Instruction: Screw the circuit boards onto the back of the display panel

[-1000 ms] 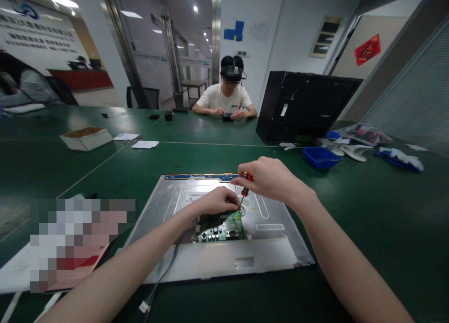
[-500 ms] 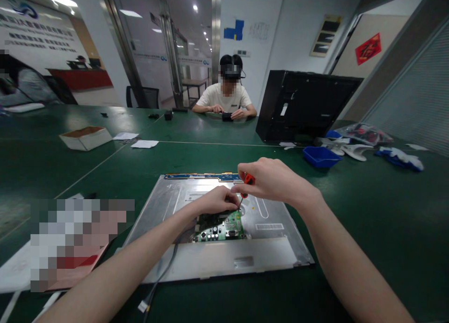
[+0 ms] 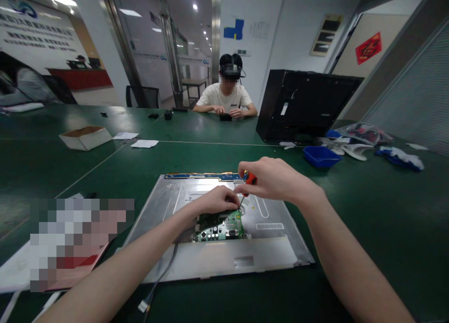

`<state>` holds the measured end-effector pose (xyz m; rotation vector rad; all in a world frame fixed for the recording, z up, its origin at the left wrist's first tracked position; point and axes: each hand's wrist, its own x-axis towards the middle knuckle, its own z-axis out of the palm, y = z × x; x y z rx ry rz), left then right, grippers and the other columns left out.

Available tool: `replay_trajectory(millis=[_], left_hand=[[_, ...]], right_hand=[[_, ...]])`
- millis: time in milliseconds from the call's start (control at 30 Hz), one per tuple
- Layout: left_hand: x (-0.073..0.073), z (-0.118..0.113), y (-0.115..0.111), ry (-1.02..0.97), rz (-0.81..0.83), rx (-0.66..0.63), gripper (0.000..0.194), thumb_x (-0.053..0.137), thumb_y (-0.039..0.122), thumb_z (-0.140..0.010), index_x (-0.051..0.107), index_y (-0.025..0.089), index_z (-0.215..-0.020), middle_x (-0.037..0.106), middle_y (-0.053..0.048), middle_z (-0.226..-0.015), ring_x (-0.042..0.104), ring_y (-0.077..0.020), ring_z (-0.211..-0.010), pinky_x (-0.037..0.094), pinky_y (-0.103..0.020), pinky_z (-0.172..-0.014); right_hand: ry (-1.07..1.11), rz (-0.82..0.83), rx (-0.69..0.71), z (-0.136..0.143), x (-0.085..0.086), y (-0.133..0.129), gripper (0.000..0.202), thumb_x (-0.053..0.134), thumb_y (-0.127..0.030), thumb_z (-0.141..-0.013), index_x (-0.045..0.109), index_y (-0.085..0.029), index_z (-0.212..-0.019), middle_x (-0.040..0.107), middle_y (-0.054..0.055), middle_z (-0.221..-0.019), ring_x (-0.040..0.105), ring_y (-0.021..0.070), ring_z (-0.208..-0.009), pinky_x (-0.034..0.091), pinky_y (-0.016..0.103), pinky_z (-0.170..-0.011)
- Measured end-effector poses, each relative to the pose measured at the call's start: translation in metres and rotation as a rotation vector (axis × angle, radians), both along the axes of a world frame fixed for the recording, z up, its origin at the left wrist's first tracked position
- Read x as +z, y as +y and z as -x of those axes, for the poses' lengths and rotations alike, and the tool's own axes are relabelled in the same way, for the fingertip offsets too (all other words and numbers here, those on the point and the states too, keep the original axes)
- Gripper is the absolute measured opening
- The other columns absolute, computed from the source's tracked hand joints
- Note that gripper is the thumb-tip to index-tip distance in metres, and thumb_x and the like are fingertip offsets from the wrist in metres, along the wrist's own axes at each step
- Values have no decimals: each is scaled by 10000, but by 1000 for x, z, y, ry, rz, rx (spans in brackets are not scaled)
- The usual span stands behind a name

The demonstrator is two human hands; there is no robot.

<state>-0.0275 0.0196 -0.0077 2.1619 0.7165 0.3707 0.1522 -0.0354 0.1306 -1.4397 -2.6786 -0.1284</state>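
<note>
My right hand (image 3: 266, 178) is closed around the red handle of a screwdriver (image 3: 250, 178), its thin shaft slanting down to the left. The tip meets the upper right corner of a green circuit board (image 3: 224, 228). Beside that tip, the fingers of my left hand (image 3: 220, 199) are pinched together over the board; whatever they hold is hidden. The board sits on the silvery metal back of a flat display panel (image 3: 270, 253), which lies on the green table (image 3: 196, 157). A dark cable (image 3: 168, 267) runs from the panel toward the table's near side.
A black monitor housing (image 3: 308, 105) stands at the back right, near a blue tray (image 3: 321, 156) and blue-white gloves (image 3: 400, 158). An open box (image 3: 86, 138) and papers (image 3: 144, 144) are at the left. Across the table sits a person (image 3: 226, 96) handling a small black object.
My right hand and the screwdriver handle have shifted very slightly to the right. My left hand stays put. The hands of the person opposite have moved a little.
</note>
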Motion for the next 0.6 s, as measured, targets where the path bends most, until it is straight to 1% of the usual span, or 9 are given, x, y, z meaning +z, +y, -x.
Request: replay_trajectory(millis=[67, 167, 233, 300, 367, 400, 467, 533, 600], left_hand=[[-1, 0, 0, -2, -14, 7, 134, 620, 201, -773, 704, 147, -861, 696, -13, -809, 607, -151, -755, 432, -224, -719], [-2, 0, 1, -10, -10, 0, 126, 621, 200, -768, 707, 146, -843, 689, -9, -788, 598, -143, -732, 429, -216, -695], [-1, -1, 1, -11, -2, -4, 124, 620, 198, -765, 706, 137, -831, 679, -7, -752, 588, -135, -697, 426, -212, -674], [1, -2, 0, -7, -2, -1, 124, 620, 195, -762, 706, 130, -824, 673, -6, -733, 584, -132, -684, 424, -212, -669], [3, -2, 0, -1, -3, 7, 125, 619, 195, -760, 706, 127, -819, 673, -7, -729, 586, -135, -685, 424, -214, -668], [3, -2, -1, 3, -2, 6, 125, 618, 197, -761, 705, 127, -818, 675, -9, -732, 588, -137, -689, 425, -215, -669], [4, -1, -1, 6, -5, 2, 124, 619, 203, -763, 703, 128, -815, 680, -13, -751, 594, -142, -707, 429, -218, -682], [3, -1, -1, 2, -16, -3, 124, 619, 207, -765, 703, 134, -818, 683, -16, -778, 599, -147, -733, 432, -220, -698], [0, 0, 0, -6, -22, -1, 125, 615, 206, -768, 703, 141, -829, 684, -14, -792, 600, -148, -743, 432, -218, -700]], right_hand=[[-8, -28, -29, 5, -1, -2, 344, 477, -572, -839, 610, -254, -846, 629, 3, -679, 509, 150, -582, 235, 258, -487], [-13, -41, -31, 8, -1, -4, 312, 442, -499, -880, 613, -249, -802, 619, 2, -654, 494, 142, -564, 228, 263, -489], [-4, -41, -6, 6, 0, -4, 243, 467, -442, -871, 605, -246, -837, 623, 2, -676, 504, 142, -582, 234, 263, -492], [15, -6, 38, 2, 1, -4, 181, 514, -390, -841, 591, -244, -913, 638, 3, -734, 528, 143, -624, 254, 258, -506], [21, 45, 67, -1, 1, -3, 205, 559, -353, -804, 576, -245, -978, 649, 6, -782, 550, 147, -667, 272, 252, -522], [17, 58, 60, -2, 2, -3, 229, 576, -354, -792, 575, -247, -994, 652, 9, -795, 558, 151, -681, 274, 251, -526], [-5, 34, 5, -1, 1, -3, 253, 584, -413, -794, 592, -247, -986, 651, 18, -781, 563, 161, -678, 258, 257, -517], [-26, -22, -57, 3, 0, -3, 303, 542, -513, -818, 616, -245, -936, 646, 28, -745, 561, 170, -656, 234, 265, -503], [-39, -52, -86, 7, -1, -3, 367, 470, -567, -850, 629, -237, -859, 637, 35, -701, 551, 168, -619, 220, 272, -493]])
